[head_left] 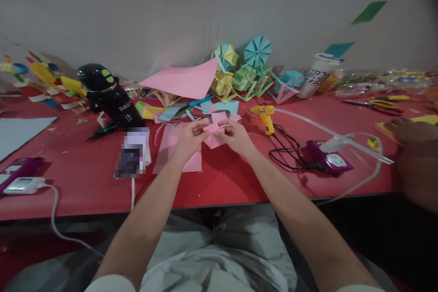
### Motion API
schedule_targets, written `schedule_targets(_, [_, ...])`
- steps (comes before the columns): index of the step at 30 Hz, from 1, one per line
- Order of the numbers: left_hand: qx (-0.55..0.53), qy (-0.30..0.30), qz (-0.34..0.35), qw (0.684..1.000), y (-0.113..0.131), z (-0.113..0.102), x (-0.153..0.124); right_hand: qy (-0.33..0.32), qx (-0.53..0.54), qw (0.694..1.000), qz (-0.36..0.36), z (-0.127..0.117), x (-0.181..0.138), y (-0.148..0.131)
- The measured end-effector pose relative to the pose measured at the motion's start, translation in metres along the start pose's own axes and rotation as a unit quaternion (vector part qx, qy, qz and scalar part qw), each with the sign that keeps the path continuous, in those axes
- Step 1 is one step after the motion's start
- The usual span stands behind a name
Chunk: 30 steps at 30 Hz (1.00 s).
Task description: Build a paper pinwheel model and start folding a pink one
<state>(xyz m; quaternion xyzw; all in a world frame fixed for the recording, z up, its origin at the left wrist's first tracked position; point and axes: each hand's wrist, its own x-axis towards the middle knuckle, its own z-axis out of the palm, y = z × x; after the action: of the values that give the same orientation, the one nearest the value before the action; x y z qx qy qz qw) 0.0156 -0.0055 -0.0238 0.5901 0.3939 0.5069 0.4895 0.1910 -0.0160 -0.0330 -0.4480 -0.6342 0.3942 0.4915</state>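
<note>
My left hand and my right hand meet above the red table, both pinching a small folded pink paper piece between their fingertips. Under the hands lies a flat pink paper sheet. A larger pink sheet leans up behind, among scraps of blue and yellow paper.
A black bottle and a phone sit to the left. A yellow glue gun with black cable, a purple device, scissors, a paper cup and folded paper fans lie right and behind. Another person's hand rests at the right edge.
</note>
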Motion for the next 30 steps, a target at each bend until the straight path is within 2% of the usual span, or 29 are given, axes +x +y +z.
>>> schedule_targets(4, [-0.01, -0.011, -0.01, 1.0, -0.0028, -0.0008, 0.0013, 0.004, 0.007, 1.0, 0.004, -0.0003, 0.0006, 0.0028])
schedule_targets(13, [0.004, 0.018, -0.013, 1.0, -0.0052, -0.0008, 0.0011, 0.031, 0.018, 0.998, -0.054, 0.0031, 0.0007, 0.0024])
schedule_targets(23, [0.054, 0.004, 0.005, 0.999, -0.0046, -0.0013, 0.0008, -0.001, -0.031, 0.998, -0.048, 0.0015, -0.0005, -0.0002])
schedule_targets(30, [0.046, -0.004, -0.008, 0.999, -0.0031, 0.0009, -0.0001, -0.012, -0.081, 0.994, -0.07, 0.001, -0.0014, -0.0027])
